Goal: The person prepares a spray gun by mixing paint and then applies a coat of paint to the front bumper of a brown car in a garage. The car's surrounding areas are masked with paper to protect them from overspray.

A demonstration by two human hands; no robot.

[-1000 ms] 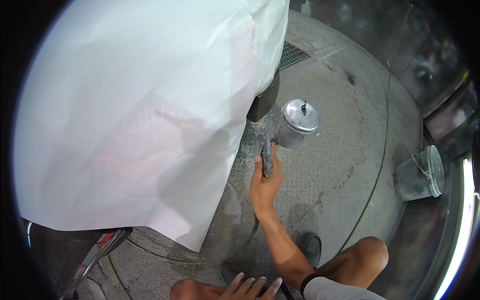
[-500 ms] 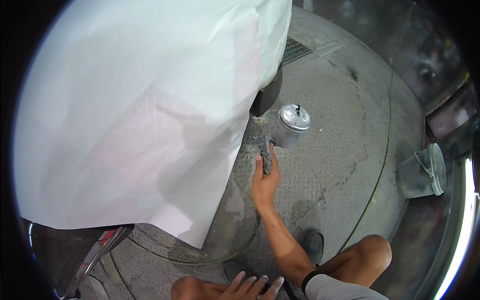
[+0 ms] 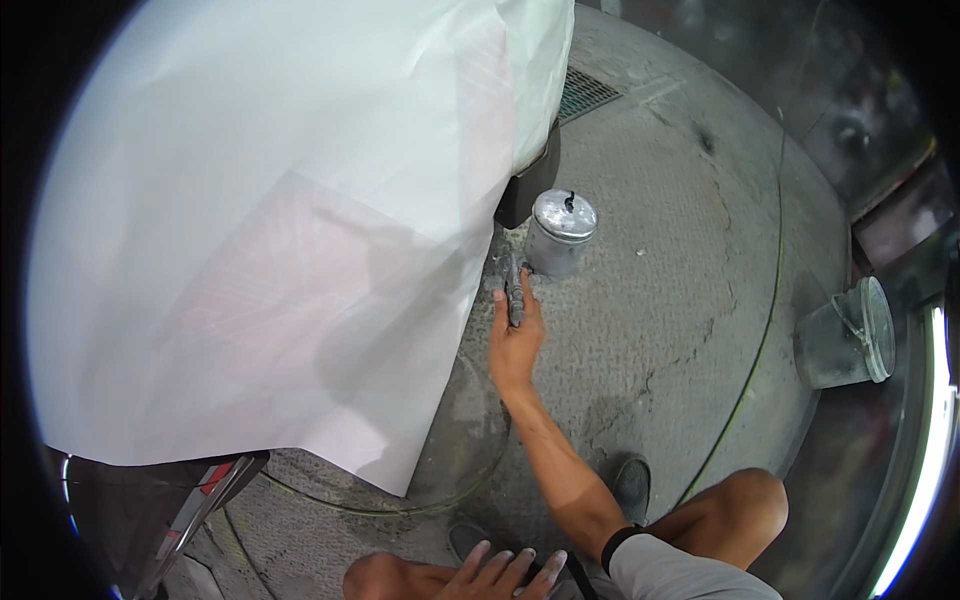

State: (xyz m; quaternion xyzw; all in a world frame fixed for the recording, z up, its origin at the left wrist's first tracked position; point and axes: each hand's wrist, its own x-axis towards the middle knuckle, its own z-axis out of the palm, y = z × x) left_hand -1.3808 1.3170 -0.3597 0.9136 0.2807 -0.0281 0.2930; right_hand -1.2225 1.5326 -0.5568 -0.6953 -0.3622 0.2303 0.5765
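My right hand [image 3: 516, 350] reaches forward, closed around the grey grip of a spray gun [image 3: 514, 290]. The gun's silver cup [image 3: 556, 250], with a shiny lid and a small black piece on top, sits just beyond my fingers. To its left hangs a large white masking sheet [image 3: 250, 250], with pinkish shapes showing through. The gun is close to the sheet's right edge; whether it touches cannot be told. Low in the picture, my left hand [image 3: 500, 575] shows its spread, dusty fingertips near my left knee, with nothing held.
A dark curved part [image 3: 530, 190] sticks out beside the sheet. A thin hose [image 3: 745, 395] runs along the grey floor [image 3: 660, 300], with another length [image 3: 400, 512] below the sheet. A dusty bucket [image 3: 845, 335] stands at right. A floor grate [image 3: 588, 95] lies behind.
My right hand and the spray gun have shifted slightly left and farther forward, nearer the dark curved part. My left hand has stayed in place.
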